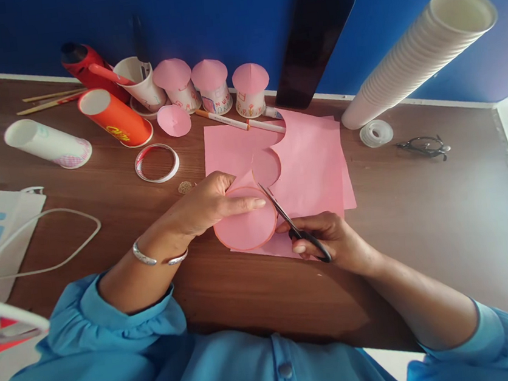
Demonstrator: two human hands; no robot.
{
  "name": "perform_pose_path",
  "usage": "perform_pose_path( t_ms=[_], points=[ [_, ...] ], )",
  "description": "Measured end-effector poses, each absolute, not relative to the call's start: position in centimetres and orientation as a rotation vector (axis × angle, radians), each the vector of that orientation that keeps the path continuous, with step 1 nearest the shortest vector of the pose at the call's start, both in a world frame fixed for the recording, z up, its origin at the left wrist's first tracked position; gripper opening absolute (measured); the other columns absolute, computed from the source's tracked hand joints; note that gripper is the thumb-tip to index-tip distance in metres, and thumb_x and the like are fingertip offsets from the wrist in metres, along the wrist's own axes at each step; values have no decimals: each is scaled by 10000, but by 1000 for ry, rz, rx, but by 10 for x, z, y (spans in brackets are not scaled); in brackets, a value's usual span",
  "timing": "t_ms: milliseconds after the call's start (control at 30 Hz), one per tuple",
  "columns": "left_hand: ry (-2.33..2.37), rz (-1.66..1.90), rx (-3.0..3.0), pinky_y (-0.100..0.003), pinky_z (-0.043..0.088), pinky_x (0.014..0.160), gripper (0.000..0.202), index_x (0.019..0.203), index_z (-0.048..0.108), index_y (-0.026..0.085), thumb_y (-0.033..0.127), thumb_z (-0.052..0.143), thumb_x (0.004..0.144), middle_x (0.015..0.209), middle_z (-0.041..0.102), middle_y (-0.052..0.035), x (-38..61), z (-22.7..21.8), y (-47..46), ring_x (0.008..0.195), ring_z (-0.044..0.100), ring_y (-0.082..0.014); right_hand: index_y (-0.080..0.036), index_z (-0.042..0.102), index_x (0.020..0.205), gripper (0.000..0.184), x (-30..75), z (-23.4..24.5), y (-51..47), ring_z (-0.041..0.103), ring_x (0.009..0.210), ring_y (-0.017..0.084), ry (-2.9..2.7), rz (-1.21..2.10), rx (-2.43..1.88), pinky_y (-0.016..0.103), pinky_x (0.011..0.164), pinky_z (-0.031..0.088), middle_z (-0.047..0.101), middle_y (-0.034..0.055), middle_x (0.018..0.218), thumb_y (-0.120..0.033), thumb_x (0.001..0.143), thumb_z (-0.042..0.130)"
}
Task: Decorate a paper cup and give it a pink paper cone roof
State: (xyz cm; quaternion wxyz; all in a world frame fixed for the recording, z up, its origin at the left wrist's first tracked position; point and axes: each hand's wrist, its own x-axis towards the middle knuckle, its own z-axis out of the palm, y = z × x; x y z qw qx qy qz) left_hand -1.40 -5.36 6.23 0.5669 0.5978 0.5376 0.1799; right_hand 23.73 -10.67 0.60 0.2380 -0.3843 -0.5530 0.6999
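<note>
Between the thumb and fingers of my left hand is a round pink paper piece with an orange outline. A pair of black-handled scissors sits in my right hand, its blades at the disc's upper right edge, close to my left thumb. Under both hands lie pink paper sheets with rounded cut-outs along one side. Behind them stand several decorated paper cups with pink cone tops. A small pink paper cone rests in front of these cups.
A tape roll, a red-orange can and a white cup stand to the left, near a power strip. A dark phone leans on the blue wall. At right are stacked paper cups, clear tape and glasses.
</note>
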Motion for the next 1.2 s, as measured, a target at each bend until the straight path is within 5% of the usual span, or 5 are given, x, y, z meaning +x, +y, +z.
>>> perform_pose_path(
  t_ms=[200,400,633,833,1200],
  points=[
    [1219,451,1390,-244,305,546,427,561,485,181,436,768,754,575,427,59,-14,62,-53,574,367,-91,-97,774,1150,462,238,5,-108,405,527,77,-1493,1967,-1046,229,485,316,492,-47,593,-459,865,800],
    [1267,428,1386,-249,168,499,550,541,334,200,458,767,761,550,297,72,-18,61,-51,533,260,-66,-97,783,1106,453,236,6,-108,408,529,80,-1498,1953,-1074,232,486,322,495,-46,589,-466,844,811],
    [1181,428,1364,-241,195,495,505,568,428,184,499,747,801,570,359,58,-25,53,-49,540,323,-69,-87,779,1116,466,236,8,-109,425,528,83,-1496,1957,-1087,238,500,343,502,-39,596,-470,851,800],
    [1229,441,1400,-247,142,482,568,544,347,196,495,769,782,556,280,74,-22,55,-49,524,239,-56,-78,771,1138,516,237,9,-108,433,529,92,-1515,1957,-1098,248,504,335,496,-32,599,-514,863,776],
    [1144,483,1251,-211,284,511,386,632,623,147,459,787,788,614,513,33,-26,51,-50,571,425,-78,-90,787,1067,589,235,14,-108,443,513,93,-1435,1996,-1160,255,504,360,511,-29,571,-605,784,822]
  ],
)
